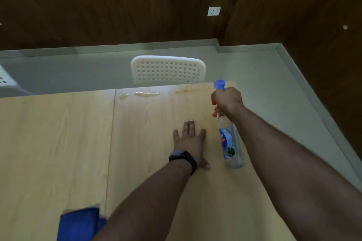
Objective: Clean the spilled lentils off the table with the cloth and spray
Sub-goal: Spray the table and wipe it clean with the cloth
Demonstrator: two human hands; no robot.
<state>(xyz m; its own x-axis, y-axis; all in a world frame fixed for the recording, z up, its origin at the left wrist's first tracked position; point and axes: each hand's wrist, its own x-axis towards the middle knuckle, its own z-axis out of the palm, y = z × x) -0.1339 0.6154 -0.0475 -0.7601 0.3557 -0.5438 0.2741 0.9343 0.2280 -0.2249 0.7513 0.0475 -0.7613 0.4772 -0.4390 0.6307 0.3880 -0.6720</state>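
My right hand (227,100) grips the neck of a clear spray bottle (230,143) with a blue nozzle, held tilted above the light wooden table (58,143), nozzle pointing away from me. My left hand (191,139), with a black watch on the wrist, lies flat on the table, fingers straight and spread, just left of the bottle. Pale streaks of spilled lentils (146,94) lie in a line along the table's far edge. A blue cloth (80,223) sits on the table near the front edge, partly behind my left forearm.
A white perforated chair back (168,69) stands just beyond the table's far edge. Grey floor lies beyond and to the right, bounded by dark wood walls with a white socket (214,11). A seam runs down the tabletop left of my left hand.
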